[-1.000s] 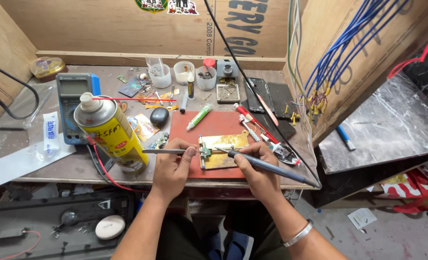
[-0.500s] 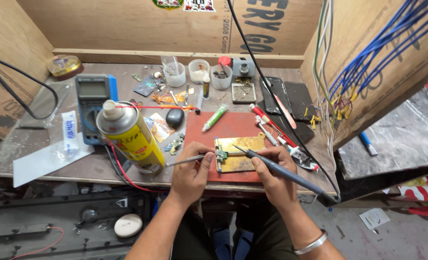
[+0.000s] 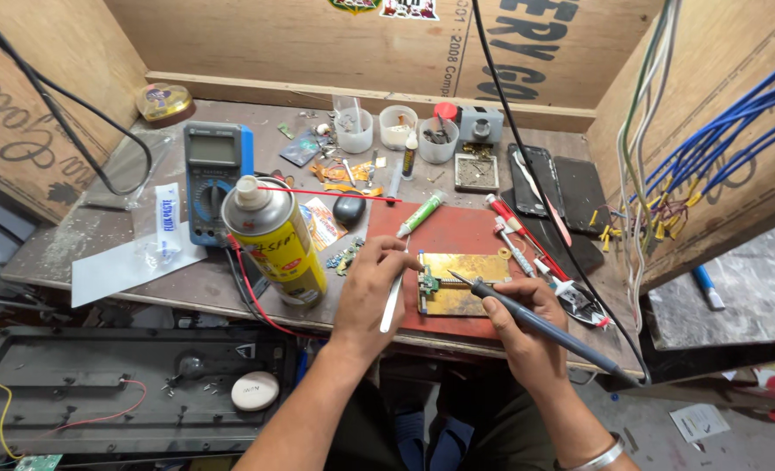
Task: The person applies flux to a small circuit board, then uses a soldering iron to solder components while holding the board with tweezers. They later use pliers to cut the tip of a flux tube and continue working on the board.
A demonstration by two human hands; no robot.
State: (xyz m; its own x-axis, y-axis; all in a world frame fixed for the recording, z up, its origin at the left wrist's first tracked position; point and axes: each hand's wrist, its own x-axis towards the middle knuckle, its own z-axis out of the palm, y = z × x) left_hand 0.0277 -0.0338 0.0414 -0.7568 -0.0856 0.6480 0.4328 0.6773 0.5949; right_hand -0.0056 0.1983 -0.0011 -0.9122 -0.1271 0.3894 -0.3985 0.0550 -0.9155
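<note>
- Plywood-walled tabletop (image 3: 108, 262), cluttered; yellow spray can (image 3: 276, 240) at centre-left.
- Left hand (image 3: 372, 292), centre, pinches tweezers (image 3: 394, 301); steadying the wrist should help.
- Circuit board (image 3: 454, 283) lies lower centre on a red mat (image 3: 457, 234).
- Right hand (image 3: 527, 323) grips the soldering iron (image 3: 540, 324); only its tip should meet the board.
</note>
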